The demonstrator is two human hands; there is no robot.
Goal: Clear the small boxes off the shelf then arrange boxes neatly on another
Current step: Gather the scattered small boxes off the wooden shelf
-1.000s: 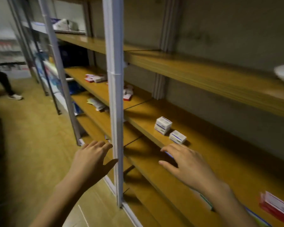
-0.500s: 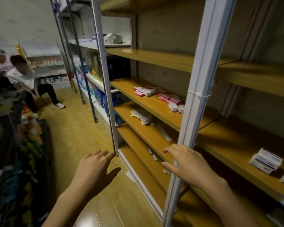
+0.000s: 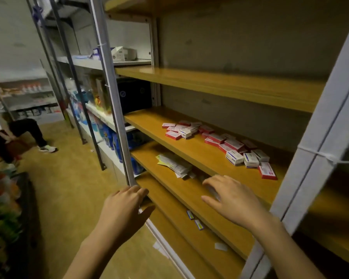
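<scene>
Several small red-and-white and blue-and-white boxes (image 3: 220, 140) lie scattered along a wooden shelf (image 3: 155, 125) at mid height. Three white boxes with blue print (image 3: 247, 157) stand at the pile's near end, with a red one (image 3: 267, 171) beside them. My right hand (image 3: 230, 198) hovers palm down, fingers spread, over the front edge of the shelf below, holding nothing. My left hand (image 3: 122, 208) is open in front of the grey upright post (image 3: 111, 93), near its lower part. Loose leaflets (image 3: 175, 164) lie on the lower shelf.
A second grey post (image 3: 318, 150) with a white cable tie stands at the right. Two tiny boxes (image 3: 194, 219) and a paper scrap lie on a low shelf. Another person sits at the far left on the wooden floor (image 3: 69, 188). Colourful goods fill a rack at left.
The view has swung left along the shelving, bringing the pile of red and white boxes into sight. Both hands stay open and have moved left with it; nothing was picked up.
</scene>
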